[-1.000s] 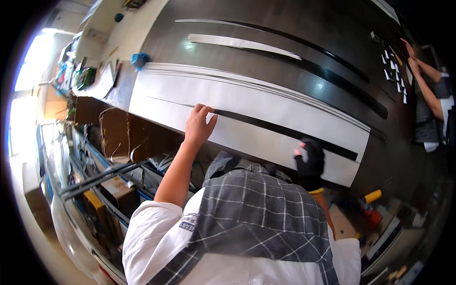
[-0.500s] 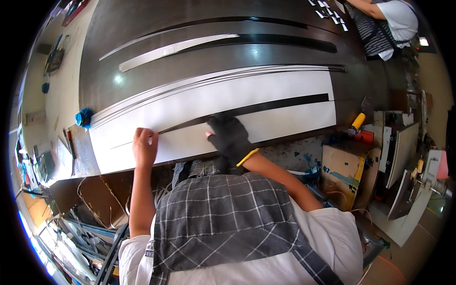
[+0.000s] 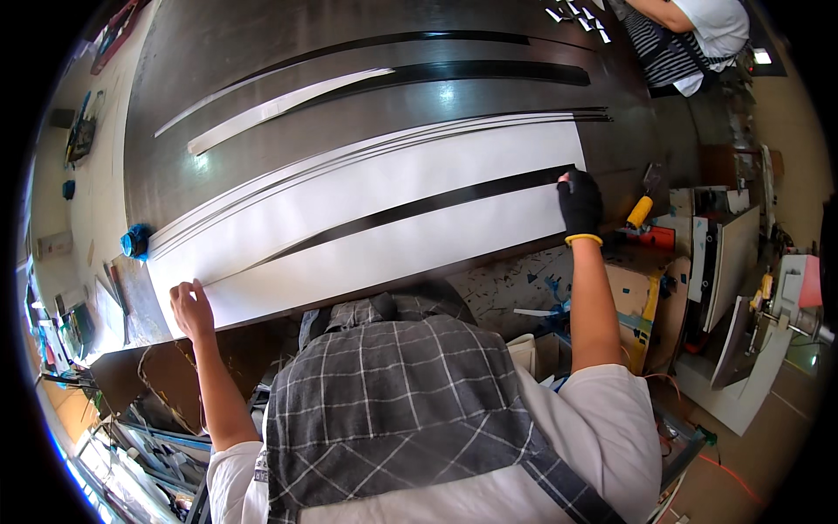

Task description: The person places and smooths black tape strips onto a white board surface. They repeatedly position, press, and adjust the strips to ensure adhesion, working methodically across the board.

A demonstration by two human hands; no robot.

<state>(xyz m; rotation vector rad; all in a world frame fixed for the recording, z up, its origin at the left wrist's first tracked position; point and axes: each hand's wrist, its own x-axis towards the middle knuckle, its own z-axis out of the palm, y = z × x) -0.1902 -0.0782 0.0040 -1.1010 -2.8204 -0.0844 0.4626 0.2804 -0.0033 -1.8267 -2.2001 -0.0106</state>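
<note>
A long white sheet (image 3: pixel 489 214) lies along the near side of the dark table, and a long black strip (image 3: pixel 419 207) runs across it, tapering to a thin line at the left. My bare left hand (image 3: pixel 192 310) pinches that strip's thin left end near the sheet's left edge. At the sheet's right edge, my right hand (image 3: pixel 580 208), in a black fingerless glove with a yellow cuff, is closed on the strip's wide end. Several thin dark strips (image 3: pixel 375 147) rest along the far side of the sheet.
Farther back on the dark table (image 3: pixel 288 26) lie more black strips (image 3: pixel 489 72) and a pale strip (image 3: pixel 271 112). A blue ball-like bundle (image 3: pixel 135 242) sits at the left, a yellow-handled tool (image 3: pixel 640 212) at the right. Another person (image 3: pixel 685 39) stands at the far right corner.
My left hand has moved left to the strip's thin end. My right hand has slid from the strip's middle to its right end, so my arms are now spread wide.
</note>
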